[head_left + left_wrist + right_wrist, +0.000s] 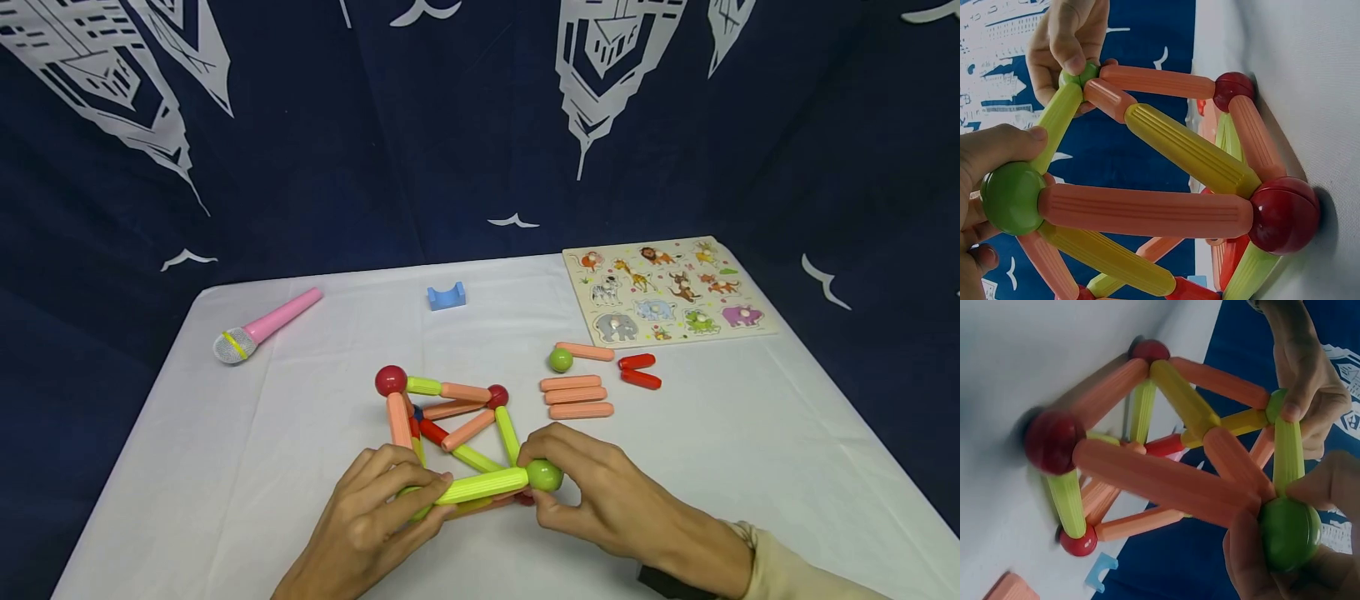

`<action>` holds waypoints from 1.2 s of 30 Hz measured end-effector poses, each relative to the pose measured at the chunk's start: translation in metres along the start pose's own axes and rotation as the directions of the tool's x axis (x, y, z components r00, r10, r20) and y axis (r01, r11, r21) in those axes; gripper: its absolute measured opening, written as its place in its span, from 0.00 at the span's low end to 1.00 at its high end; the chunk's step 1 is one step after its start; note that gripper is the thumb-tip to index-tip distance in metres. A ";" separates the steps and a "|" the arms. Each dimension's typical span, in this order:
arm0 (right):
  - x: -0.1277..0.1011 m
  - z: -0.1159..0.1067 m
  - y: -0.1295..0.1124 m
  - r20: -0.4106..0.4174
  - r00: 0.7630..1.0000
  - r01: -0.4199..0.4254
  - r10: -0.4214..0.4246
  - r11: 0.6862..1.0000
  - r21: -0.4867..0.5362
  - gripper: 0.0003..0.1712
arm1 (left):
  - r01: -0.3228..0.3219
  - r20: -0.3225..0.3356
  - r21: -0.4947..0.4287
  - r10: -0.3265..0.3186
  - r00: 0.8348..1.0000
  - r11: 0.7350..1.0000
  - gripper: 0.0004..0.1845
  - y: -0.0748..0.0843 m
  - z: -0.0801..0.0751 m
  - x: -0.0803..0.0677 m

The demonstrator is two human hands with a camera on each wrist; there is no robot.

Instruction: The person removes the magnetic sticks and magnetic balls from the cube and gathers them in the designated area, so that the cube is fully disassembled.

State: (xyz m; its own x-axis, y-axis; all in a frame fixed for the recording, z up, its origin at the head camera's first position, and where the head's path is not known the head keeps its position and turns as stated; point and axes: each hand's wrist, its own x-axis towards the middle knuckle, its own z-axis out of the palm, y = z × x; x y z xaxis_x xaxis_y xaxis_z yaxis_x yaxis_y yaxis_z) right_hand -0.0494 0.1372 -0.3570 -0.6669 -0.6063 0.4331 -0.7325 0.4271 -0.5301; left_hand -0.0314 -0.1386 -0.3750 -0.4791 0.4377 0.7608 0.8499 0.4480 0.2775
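A stick-and-ball frame of magnetic building rods and balls stands on the white table. Along its near top edge runs a lime rod [483, 485] between two green balls. My left hand [378, 508] grips the left green ball [1013, 198], its thumb lying against the lime rod's end. At the other end, my right hand [600, 492] pinches the right green ball [1290, 534] between thumb and fingers. Salmon and yellow rods [1191, 150] slope down from the green balls to red balls [1285, 215] on the table. A larger red ball [391, 381] tops the far left corner.
Loose salmon rods [576, 397], a green ball [560, 360] and two short red rods [641, 379] lie to the right. Behind are an animal puzzle board [667, 292], a blue curved block [447, 297] and a pink toy microphone [281, 318]. A dark blue curtain [420, 167] hangs beyond.
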 end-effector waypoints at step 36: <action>0.016 -0.035 0.033 -0.098 0.941 -0.314 0.325 0.943 0.114 0.22 | 0.023 -0.029 0.015 -0.022 0.999 1.000 0.15 0.000 0.003 -0.004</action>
State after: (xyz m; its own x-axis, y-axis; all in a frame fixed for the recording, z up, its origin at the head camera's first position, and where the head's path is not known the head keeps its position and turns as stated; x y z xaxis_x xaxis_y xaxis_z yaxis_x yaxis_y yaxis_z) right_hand -0.0888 0.1652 -0.3421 -0.8787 -0.3659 0.3066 -0.4657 0.5162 -0.7188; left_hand -0.0298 -0.1379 -0.3801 -0.4912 0.4048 0.7712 0.8355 0.4694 0.2857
